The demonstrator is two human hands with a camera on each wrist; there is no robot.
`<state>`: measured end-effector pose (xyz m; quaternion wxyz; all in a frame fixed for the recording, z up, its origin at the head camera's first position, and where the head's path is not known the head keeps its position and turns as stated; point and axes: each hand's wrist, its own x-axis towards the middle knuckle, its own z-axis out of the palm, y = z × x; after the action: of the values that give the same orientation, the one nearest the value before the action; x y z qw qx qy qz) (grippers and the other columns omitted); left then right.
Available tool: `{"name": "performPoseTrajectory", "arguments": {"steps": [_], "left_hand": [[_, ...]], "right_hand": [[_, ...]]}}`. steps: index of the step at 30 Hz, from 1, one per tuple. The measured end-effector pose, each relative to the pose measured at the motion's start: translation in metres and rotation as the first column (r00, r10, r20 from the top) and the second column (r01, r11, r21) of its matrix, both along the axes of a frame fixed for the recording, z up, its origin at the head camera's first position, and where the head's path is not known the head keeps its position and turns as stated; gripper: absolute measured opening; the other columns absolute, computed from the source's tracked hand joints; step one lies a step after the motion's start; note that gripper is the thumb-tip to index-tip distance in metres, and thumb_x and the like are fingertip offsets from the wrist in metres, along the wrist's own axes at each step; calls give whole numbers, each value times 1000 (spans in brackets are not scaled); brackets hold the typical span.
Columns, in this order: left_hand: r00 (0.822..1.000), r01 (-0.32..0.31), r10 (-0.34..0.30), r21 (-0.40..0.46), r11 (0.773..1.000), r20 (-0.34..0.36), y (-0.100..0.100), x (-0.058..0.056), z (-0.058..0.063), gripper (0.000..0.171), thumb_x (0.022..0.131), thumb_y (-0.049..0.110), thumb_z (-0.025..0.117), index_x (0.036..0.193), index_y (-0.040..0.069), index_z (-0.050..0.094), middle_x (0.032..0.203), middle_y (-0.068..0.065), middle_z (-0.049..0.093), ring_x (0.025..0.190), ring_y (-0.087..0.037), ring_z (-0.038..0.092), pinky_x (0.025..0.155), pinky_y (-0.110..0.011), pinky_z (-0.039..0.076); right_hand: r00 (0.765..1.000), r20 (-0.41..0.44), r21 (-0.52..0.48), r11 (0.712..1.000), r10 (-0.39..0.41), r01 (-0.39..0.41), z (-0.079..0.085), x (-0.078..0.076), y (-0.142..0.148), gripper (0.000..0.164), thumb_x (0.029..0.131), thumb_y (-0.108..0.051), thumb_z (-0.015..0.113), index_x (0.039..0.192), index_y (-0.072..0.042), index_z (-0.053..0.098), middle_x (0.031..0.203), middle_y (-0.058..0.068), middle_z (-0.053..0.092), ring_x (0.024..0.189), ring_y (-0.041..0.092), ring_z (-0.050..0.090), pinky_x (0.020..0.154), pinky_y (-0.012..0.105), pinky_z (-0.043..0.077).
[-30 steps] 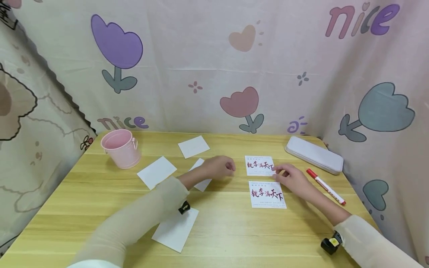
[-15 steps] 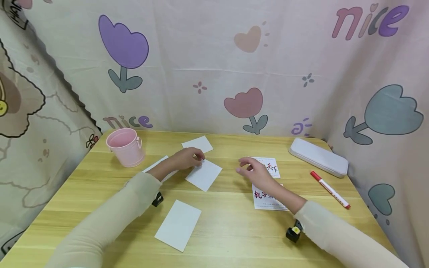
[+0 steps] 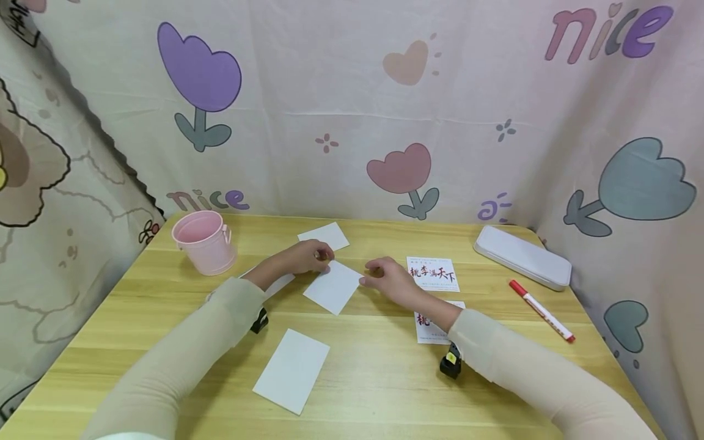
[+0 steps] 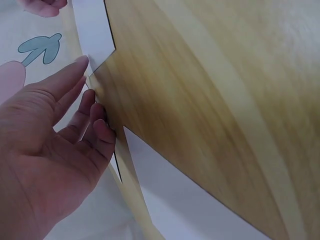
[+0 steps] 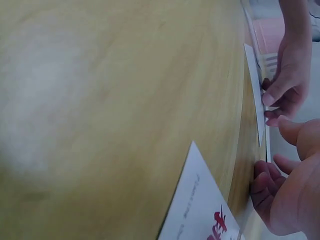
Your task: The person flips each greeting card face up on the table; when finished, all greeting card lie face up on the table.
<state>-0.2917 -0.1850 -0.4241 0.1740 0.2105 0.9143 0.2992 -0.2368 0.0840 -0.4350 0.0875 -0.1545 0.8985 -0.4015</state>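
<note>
A blank white card (image 3: 332, 290) lies mid-table between both hands. My left hand (image 3: 301, 256) pinches its far left corner between thumb and index finger; in the left wrist view the thumb (image 4: 75, 70) lies over that corner. My right hand (image 3: 397, 284) is at the card's right corner, thumb and index finger apart, thumb tip right at the edge. Three other blank cards lie around: a back card (image 3: 322, 234), a left card (image 3: 279, 285) partly under the left arm, and a front card (image 3: 291, 370). Two cards with red Chinese writing, an upper card (image 3: 433, 275) and a lower card (image 3: 429, 330), lie near the right arm, which partly covers the lower.
A pink bucket (image 3: 203, 244) stands at the back left of the wooden table (image 3: 379, 391). At the back right lies a white case (image 3: 522, 258), with a red-capped marker (image 3: 541, 310) in front of it. A patterned cloth (image 3: 297, 73) hangs behind the table.
The left hand has moved left and taken the middle card's far left corner. The right hand has moved left from the printed cards to that card's right corner.
</note>
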Motion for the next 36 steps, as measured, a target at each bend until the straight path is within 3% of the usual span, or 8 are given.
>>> {"name": "performPoseTrajectory", "arguments": {"steps": [9, 18, 24, 36], "left_hand": [[1000, -8, 8, -31, 999, -9, 1, 0, 0, 31, 93, 22, 73, 121, 10, 66, 112, -7, 64, 102, -21, 55, 94, -39, 47], [1000, -12, 13, -27, 1000, 22, 2, 0, -3, 21, 94, 20, 72, 112, 11, 66, 101, -4, 62, 93, -18, 53, 83, -33, 45], [1000, 0, 1, -40, 999, 22, 3, 0, 0, 30, 94, 21, 73, 120, 10, 65, 103, -5, 61, 92, -19, 52, 81, -32, 44], [998, 65, -66, -82, 994, -3, 7, 0, 5, 26, 94, 18, 72, 117, 7, 66, 108, -6, 63, 99, -20, 54, 92, -38, 47]], "right_hand": [[998, -64, 107, 994, 23, -16, -4, -4, -10, 44, 86, -32, 80, 123, -10, 70, 112, 4, 62, 100, 18, 60, 88, 38, 51], [997, -70, 160, 987, 16, -4, -5, -3, -14, 33, 87, -30, 79, 113, -13, 72, 104, 2, 59, 91, 16, 58, 81, 34, 48], [998, -55, 168, 986, 9, 0, -2, -3, -16, 30, 87, -29, 79, 111, -13, 72, 104, 2, 60, 90, 17, 58, 82, 34, 48], [999, -31, 156, 988, 12, -7, 1, -4, -16, 30, 87, -23, 79, 112, -9, 70, 105, 3, 59, 92, 17, 56, 83, 34, 48]]}}
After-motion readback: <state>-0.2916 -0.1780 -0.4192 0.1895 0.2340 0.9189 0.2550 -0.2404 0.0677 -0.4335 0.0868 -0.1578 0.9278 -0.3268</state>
